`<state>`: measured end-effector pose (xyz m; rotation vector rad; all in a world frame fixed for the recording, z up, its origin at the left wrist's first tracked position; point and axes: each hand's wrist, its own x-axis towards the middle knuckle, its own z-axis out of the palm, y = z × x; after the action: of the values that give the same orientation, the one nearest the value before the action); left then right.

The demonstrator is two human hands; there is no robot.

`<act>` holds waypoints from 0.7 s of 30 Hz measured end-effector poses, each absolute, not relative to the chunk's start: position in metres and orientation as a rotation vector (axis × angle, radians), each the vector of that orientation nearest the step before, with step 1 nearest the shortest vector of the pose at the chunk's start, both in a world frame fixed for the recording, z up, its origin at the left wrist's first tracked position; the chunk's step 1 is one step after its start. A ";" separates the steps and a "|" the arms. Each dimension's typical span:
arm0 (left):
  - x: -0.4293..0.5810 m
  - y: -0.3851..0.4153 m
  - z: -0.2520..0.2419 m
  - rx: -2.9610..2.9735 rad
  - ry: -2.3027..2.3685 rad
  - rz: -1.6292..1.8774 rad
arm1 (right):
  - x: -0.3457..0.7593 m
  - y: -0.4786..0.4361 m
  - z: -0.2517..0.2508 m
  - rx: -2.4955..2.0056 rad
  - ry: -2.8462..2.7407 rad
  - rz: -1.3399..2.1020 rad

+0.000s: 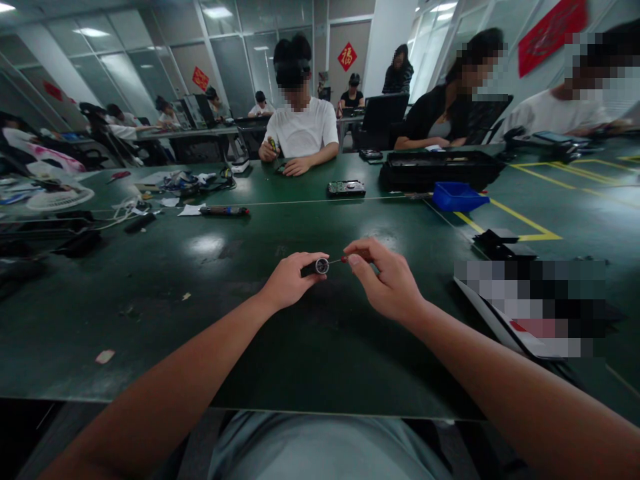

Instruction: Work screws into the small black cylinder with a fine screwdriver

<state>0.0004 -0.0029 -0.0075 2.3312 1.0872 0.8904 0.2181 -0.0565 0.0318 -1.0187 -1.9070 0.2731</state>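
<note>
My left hand [289, 280] is closed round a small black cylindrical tool [316, 267] with a round silver end, held just above the green table [210, 313]. My right hand [389, 280] pinches a thin metal bit with a small red end [343, 259], whose other tip meets the silver end of the cylinder. Both hands hover near the table's middle, close to my body, with my forearms reaching in from the bottom of the view.
A blue bin [457, 197], a black tray [440, 170] and a hard drive [346, 188] lie farther back. A screwdriver [224, 211], cables and papers sit at the left. A blurred-out flat object [530, 307] lies to my right. Several people sit across the table.
</note>
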 end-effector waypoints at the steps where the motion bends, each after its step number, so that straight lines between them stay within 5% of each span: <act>1: 0.000 -0.003 -0.008 2.333 1.081 0.883 | 0.218 -0.056 0.032 -1.007 -1.913 0.265; 21: 0.001 -0.004 -0.007 2.325 1.098 0.905 | 0.215 -0.053 0.034 -1.243 -1.741 0.324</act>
<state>0.0012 -0.0039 -0.0067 2.3245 1.0976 0.9049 0.2145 -0.0527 0.0341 -1.2427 -1.7410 0.3238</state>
